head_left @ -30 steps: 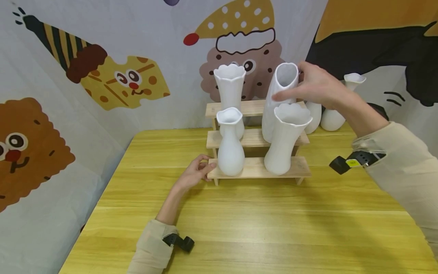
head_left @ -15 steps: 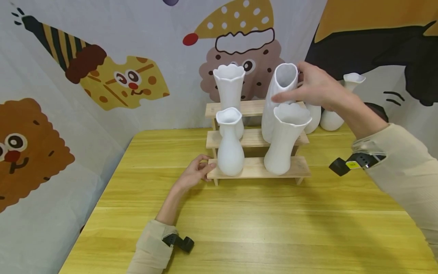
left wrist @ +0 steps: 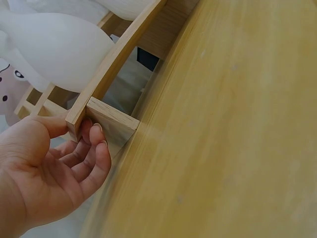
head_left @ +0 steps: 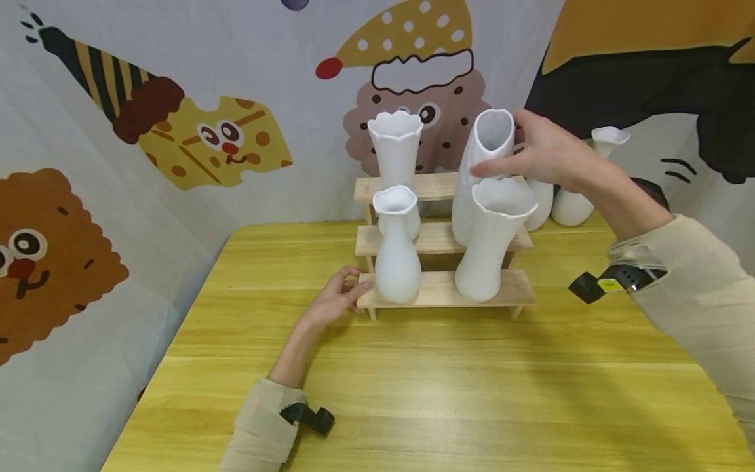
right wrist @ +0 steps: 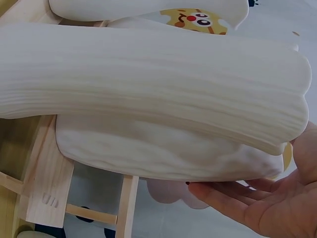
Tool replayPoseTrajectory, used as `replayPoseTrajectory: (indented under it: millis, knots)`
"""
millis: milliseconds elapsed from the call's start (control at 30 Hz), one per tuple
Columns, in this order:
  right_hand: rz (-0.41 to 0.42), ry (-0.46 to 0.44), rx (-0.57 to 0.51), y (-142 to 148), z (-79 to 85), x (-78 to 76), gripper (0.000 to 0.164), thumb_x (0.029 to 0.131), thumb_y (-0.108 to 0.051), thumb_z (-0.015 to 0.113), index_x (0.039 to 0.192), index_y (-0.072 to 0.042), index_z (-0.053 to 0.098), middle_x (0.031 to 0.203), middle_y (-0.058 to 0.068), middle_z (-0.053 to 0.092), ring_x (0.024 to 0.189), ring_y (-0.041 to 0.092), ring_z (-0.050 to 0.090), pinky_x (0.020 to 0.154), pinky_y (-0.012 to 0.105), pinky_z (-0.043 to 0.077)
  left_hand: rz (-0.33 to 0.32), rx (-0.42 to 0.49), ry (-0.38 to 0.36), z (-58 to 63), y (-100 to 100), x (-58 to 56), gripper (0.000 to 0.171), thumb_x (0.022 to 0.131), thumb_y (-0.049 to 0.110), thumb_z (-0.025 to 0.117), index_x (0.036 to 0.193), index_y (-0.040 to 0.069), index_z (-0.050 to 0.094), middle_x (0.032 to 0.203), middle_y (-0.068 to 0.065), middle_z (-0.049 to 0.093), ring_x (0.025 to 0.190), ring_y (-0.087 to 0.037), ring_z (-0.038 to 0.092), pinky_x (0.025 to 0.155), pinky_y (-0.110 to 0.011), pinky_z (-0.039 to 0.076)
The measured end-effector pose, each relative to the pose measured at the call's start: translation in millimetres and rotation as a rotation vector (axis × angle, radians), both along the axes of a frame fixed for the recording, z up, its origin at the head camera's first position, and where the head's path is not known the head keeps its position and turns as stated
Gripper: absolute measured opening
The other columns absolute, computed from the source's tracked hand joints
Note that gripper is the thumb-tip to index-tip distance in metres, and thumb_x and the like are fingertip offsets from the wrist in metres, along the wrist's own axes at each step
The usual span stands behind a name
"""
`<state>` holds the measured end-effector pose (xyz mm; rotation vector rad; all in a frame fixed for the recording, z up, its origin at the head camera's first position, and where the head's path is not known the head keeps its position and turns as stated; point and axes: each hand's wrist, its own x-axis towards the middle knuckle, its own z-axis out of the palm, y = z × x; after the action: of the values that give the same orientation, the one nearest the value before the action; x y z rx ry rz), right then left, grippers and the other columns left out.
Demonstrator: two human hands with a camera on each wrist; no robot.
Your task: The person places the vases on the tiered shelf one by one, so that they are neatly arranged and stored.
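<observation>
Barely moved: right hand (head_left: 545, 152) grips slant-mouthed vase (head_left: 468, 191), left hand (head_left: 332, 301) pinches shelf (head_left: 438, 292).

we find a corner hung with printed cloth (head_left: 312, 190), more a makeshift recording set than a working room; whether it stands in a home, shop or studio we cannot establish. on the cloth we note cartoon figures (head_left: 361, 131): a yellow cheese (head_left: 203, 167) in a striped hat (head_left: 109, 78), a brown biscuit (head_left: 65, 229), a spotted cap (head_left: 401, 33). creases run through it. we further record a wood-grained table (head_left: 413, 393), a stepped wooden stand (head_left: 439, 288) displaying white vases (head_left: 398, 269), and black devices (head_left: 323, 421) strapped at both beige sleeves (head_left: 259, 426).
</observation>
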<state>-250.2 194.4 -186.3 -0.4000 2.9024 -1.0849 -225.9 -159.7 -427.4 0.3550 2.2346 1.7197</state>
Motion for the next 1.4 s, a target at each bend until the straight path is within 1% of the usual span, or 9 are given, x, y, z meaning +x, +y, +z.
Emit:
replayPoseTrajectory:
  millis: [167,367,533,700,833,1033,1133,1267,1400]
  knots:
    - [-0.002,-0.006,-0.025,1,-1.1,2.5,0.092,0.091,-0.045,0.072,0.156,-0.003,0.022,0.146,0.027,0.042,0.127,0.044,0.045,0.102,0.065,0.04,-0.002,0.0,0.0,0.4,0,0.3,0.044,0.104,0.025,0.06,0.137,0.0,0.044,0.088,-0.007,0.055,0.066,-0.019,0.055,0.076,-0.04,0.061]
    - [-0.02,0.029,-0.069,4,0.1,6.8,0.088,0.094,-0.048,0.068,0.155,-0.004,0.023,0.147,0.027,0.043,0.127,0.043,0.044,0.104,0.064,0.038,-0.004,0.0,-0.003,0.9,0,0.8,0.045,0.104,0.025,0.06,0.137,0.0,0.044,0.09,-0.007,0.057,0.068,-0.019,0.057,0.076,-0.04,0.061]
    - [-0.029,0.059,-0.118,11,1.6,10.0,0.082,0.095,-0.046,0.067,0.156,-0.009,0.026,0.148,0.023,0.043,0.128,0.038,0.044,0.104,0.058,0.038,0.005,0.003,-0.006,0.7,0,0.6,0.044,0.104,0.025,0.061,0.136,0.001,0.045,0.092,-0.009,0.059,0.067,-0.019,0.056,0.076,-0.039,0.061]
    - [-0.026,0.091,-0.169,21,0.5,11.8,0.074,0.098,-0.041,0.065,0.157,-0.014,0.028,0.151,0.022,0.04,0.134,0.037,0.04,0.114,0.06,0.03,0.009,0.006,-0.01,0.7,0,0.0,0.043,0.104,0.025,0.061,0.136,0.002,0.046,0.093,-0.01,0.059,0.066,-0.019,0.055,0.076,-0.04,0.061]
    - [-0.029,0.119,-0.21,32,-2.4,12.8,0.066,0.1,-0.038,0.061,0.155,-0.019,0.031,0.153,0.02,0.041,0.136,0.031,0.04,0.12,0.055,0.024,0.006,0.002,-0.006,1.2,0,0.7,0.042,0.104,0.025,0.061,0.135,0.002,0.046,0.094,-0.01,0.059,0.066,-0.019,0.055,0.076,-0.04,0.061]
    - [-0.038,0.173,-0.266,49,-8.7,15.4,0.054,0.102,-0.034,0.057,0.152,-0.023,0.037,0.148,0.013,0.045,0.119,0.016,0.051,0.123,0.049,0.02,0.003,0.001,-0.006,2.0,1,1.6,0.041,0.104,0.025,0.06,0.134,0.001,0.046,0.099,-0.014,0.062,0.066,-0.019,0.056,0.075,-0.04,0.061]
    - [-0.062,0.213,-0.274,58,-12.0,17.2,0.052,0.102,-0.032,0.058,0.15,-0.024,0.04,0.145,0.009,0.048,0.113,0.01,0.052,0.123,0.047,0.019,0.004,-0.004,-0.006,1.3,1,1.0,0.041,0.104,0.025,0.06,0.135,0.001,0.045,0.104,-0.016,0.064,0.067,-0.019,0.057,0.075,-0.039,0.061]
    - [-0.106,0.265,-0.287,69,-16.2,19.0,0.05,0.102,-0.029,0.059,0.148,-0.025,0.043,0.137,0.001,0.051,0.11,0.005,0.051,0.121,0.036,0.025,0.007,-0.007,-0.009,0.0,1,0.2,0.042,0.104,0.026,0.06,0.135,0.002,0.045,0.108,-0.018,0.064,0.068,-0.019,0.058,0.076,-0.039,0.061]
    - [-0.158,0.296,-0.278,82,-21.6,18.4,0.05,0.101,-0.028,0.061,0.148,-0.024,0.044,0.128,-0.006,0.052,0.108,0.001,0.05,0.115,0.026,0.03,0.008,-0.003,-0.01,0.5,1,0.9,0.042,0.104,0.025,0.061,0.135,0.001,0.046,0.103,-0.015,0.063,0.067,-0.019,0.057,0.076,-0.04,0.06]
